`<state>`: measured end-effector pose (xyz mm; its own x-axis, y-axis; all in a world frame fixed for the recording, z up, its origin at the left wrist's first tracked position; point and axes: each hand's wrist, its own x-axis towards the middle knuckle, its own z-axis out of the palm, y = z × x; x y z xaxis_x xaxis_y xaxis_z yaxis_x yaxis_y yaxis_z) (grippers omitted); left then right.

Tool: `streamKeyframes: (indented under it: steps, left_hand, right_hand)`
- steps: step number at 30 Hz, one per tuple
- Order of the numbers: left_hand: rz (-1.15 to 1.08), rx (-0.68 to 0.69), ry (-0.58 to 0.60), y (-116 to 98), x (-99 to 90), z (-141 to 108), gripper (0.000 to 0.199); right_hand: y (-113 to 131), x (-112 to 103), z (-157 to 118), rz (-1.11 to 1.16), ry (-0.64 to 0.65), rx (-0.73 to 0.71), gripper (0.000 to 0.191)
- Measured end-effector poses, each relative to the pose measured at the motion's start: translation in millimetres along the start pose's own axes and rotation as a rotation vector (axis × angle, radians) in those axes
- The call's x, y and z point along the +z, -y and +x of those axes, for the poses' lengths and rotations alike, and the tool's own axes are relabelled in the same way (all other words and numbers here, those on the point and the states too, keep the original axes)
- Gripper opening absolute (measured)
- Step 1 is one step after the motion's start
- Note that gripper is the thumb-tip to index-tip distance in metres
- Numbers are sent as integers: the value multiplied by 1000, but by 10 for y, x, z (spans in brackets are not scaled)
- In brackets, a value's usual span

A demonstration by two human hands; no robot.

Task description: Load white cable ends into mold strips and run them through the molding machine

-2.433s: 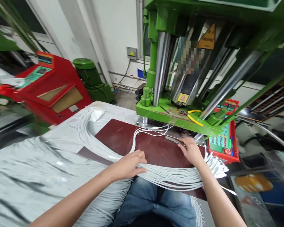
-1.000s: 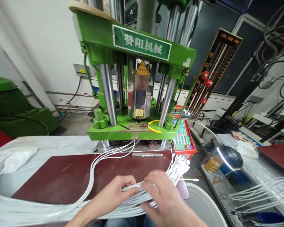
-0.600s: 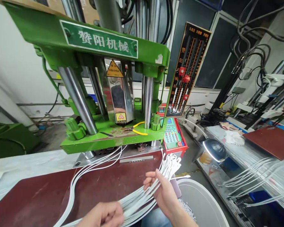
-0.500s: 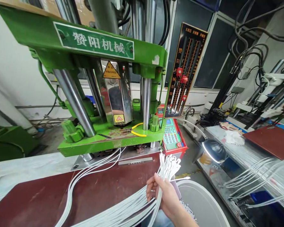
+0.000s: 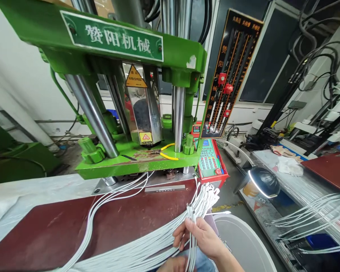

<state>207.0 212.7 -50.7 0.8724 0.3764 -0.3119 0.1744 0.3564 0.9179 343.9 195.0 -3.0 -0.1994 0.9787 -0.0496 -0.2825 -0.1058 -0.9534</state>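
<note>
- Your right hand (image 5: 200, 236), low and right of centre, is closed around a few white cables (image 5: 147, 251) near their plug ends (image 5: 206, 196).
- Your left hand (image 5: 172, 264) only peeks in at the bottom edge; I cannot tell its grip.
- The bundle fans past the right edge of the brown table (image 5: 59, 223), over the white bin (image 5: 243, 241).
- Bare table lies left of the bundle, below the green press (image 5: 136, 162).

A: Cables (image 5: 147, 245): white plastic sheath, smooth, slight sheen. Bench (image 5: 45, 230): dark red board, matt, scuffed.

B: Press frame (image 5: 141, 160): green painted metal, chipped, rust-stained. Columns (image 5: 92, 113): polished steel, mirror-glossy.
</note>
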Motion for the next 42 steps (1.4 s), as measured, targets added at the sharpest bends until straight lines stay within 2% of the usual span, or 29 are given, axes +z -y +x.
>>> streamKeyframes:
  steps: [4,7,9,11,13,14,16,18,21,22,23,25,27,29,32,35,39,42]
  left_hand:
    - [-223,102,-167,14,119,90,60]
    - [-261,104,-115,56,142,136,58]
    - [-283,78,-78,111,146,157,59]
    - [-354,42,-74,149,164,181,57]
    - [-495,62,-102,142,197,206,51]
    - [-568,94,-120,122,213,216,47]
    - [-671,160,-148,66,229,222,43]
    - [-734,167,-171,20,217,205,38]
    - [-770,144,-203,9,161,138,37]
    - [-770,144,-206,12,141,108,38]
    - [-764,147,-205,10,123,74,40]
    - [-748,173,-238,-22,97,-3,42]
    - [-724,224,-317,-98,84,-87,39]
    - [-693,263,-383,-192,76,-166,34]
    - [-634,278,-412,-284,67,-241,31]
    - [-558,267,-446,-282,58,-251,31]
    - [-455,281,-476,-237,42,-213,31]
    - [-377,295,-474,-240,35,-198,34]
  right_hand:
    - [-23,-72,21,31,5,85,51]
    - [153,-229,113,84,-49,-37,48]
    - [324,-322,159,-63,-50,-130,47]
    - [464,-362,175,-362,104,-85,42]
    - [534,-339,172,-647,343,50,36]
    - [543,-308,171,-740,409,111,33]
    - [530,-224,177,-825,367,149,31]
    - [511,-130,203,-864,302,102,30]
    - [506,-19,321,-915,421,35,26]
    - [503,-1,392,-936,415,10,27]
    - [495,6,484,-980,351,-34,28]
    - [443,-16,719,-1192,130,-164,28]
    - [331,-71,989,-1507,-45,-270,29]
    - [175,-127,1228,-1629,-85,-267,31]
    - [-18,-159,1424,-1680,-80,-249,20]
    - [-24,-121,1401,-1701,-68,-267,16]
    - [211,-39,1138,-1664,-93,-276,19]
    - [397,-15,877,-1457,-110,-235,20]
